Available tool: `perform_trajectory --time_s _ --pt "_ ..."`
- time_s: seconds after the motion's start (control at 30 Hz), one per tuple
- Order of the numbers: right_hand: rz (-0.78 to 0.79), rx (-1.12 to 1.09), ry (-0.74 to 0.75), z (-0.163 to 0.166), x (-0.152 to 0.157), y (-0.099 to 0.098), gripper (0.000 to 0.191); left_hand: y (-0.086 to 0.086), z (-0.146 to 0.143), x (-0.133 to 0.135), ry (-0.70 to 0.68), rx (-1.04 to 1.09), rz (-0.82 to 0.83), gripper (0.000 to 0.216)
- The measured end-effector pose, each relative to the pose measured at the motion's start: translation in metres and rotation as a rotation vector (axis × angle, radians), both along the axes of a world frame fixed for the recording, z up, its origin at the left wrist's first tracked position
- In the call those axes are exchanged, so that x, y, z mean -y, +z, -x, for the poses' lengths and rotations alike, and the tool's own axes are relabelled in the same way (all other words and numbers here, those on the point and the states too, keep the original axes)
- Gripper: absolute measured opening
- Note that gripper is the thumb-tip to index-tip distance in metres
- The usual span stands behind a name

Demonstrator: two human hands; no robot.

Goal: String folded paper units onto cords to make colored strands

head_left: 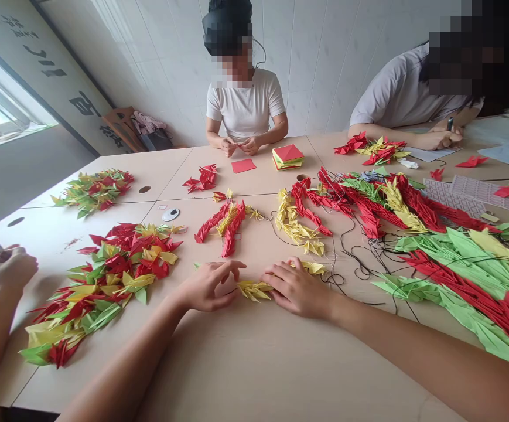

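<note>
Resting right hand (297, 289) over part of yellow folded-paper strand (253, 290), can't tell if gripping, leaving one end exposed between both hands, just beside left hand (212, 286) with thumb and fingers apart.

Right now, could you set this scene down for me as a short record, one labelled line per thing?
Left hand: at the left end of the yellow paper strand; grip unclear
Right hand: fingers on that strand, grip unclear
Left side: mixed pile of red, yellow and green folded pieces
Right side: long green strand beside red and yellow ones
Far side: stack of square paper, red on top
Surface: pale tabletop
Others: two people opposite; another's hand at left
</note>
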State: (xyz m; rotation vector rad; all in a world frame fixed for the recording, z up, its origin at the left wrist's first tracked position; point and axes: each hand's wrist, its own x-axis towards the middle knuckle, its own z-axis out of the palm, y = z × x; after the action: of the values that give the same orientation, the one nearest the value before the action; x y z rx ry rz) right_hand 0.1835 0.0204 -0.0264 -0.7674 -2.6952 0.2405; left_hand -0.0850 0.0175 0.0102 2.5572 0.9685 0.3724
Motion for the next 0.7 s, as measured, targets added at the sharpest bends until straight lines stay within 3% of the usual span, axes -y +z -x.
perform_trajectory --time_s 0.2,0.7 --pt "-0.007 -0.008 0.002 -0.0003 0.0004 0.0005 0.026 0.0030 -0.0013 -0.0028 -0.044 -0.098 -0.060 0.012" --pt "-0.005 -0.015 -0.002 0.0000 0.0001 0.0001 0.025 -0.0027 -0.0045 -0.0027 -0.030 -0.128 -0.104 0.013"
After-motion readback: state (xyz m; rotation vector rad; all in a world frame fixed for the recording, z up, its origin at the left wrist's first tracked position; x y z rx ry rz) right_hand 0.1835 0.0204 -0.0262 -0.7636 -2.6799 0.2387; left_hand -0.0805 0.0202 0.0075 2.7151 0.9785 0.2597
